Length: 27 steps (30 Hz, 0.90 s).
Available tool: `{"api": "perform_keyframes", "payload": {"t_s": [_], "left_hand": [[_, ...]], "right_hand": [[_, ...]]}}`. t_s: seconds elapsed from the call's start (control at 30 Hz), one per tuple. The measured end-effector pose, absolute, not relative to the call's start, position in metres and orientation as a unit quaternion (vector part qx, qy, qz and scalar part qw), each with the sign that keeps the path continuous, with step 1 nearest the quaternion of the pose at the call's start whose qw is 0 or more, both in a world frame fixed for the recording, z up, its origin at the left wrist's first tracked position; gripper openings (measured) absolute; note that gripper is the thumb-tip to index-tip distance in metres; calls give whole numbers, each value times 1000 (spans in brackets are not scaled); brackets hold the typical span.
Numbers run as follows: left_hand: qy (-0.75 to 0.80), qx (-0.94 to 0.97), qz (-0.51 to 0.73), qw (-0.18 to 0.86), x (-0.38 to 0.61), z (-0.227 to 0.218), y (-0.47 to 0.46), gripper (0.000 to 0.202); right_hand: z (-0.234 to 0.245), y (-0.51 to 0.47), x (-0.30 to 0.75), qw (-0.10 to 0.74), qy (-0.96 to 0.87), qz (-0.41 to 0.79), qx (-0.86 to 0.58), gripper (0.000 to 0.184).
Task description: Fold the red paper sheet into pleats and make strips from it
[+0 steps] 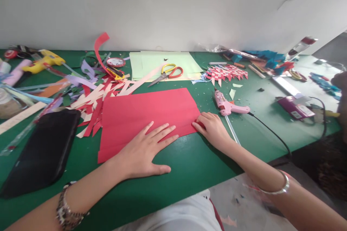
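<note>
A red paper sheet (146,115) lies flat on the green table (189,162) in front of me. My left hand (146,151) rests flat on its near edge, fingers stretched out and apart, thumb on the table. My right hand (213,128) has its fingers curled and pressed onto the sheet's near right corner. A watch sits on my left wrist and a silver bangle on my right.
A pink glue gun (229,106) with a black cord lies just right of my right hand. Scissors (168,73) rest on pale green paper (165,63) behind the sheet. Cut paper strips (94,101), a black pouch (43,151) and a yellow glue gun (45,60) are at left; a woven strip piece (227,73) is at back right.
</note>
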<state>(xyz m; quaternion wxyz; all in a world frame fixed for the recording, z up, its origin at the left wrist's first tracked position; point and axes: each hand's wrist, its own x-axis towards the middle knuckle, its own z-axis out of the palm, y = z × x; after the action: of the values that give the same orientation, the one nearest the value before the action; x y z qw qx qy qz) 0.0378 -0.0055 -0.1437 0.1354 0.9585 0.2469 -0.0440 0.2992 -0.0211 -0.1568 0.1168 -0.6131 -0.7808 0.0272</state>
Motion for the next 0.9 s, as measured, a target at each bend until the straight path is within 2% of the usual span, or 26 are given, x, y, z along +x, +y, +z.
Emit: {"api": "perform_keyframes", "payload": {"t_s": [0.4, 0.9], "left_hand": [[232, 963, -32, 136, 38, -143, -4, 76], [232, 960, -27, 157, 39, -144, -5, 77]], "right_hand": [[-157, -21, 308, 172, -786, 77, -589, 26], [-159, -23, 307, 95, -792, -14, -603, 29]]}}
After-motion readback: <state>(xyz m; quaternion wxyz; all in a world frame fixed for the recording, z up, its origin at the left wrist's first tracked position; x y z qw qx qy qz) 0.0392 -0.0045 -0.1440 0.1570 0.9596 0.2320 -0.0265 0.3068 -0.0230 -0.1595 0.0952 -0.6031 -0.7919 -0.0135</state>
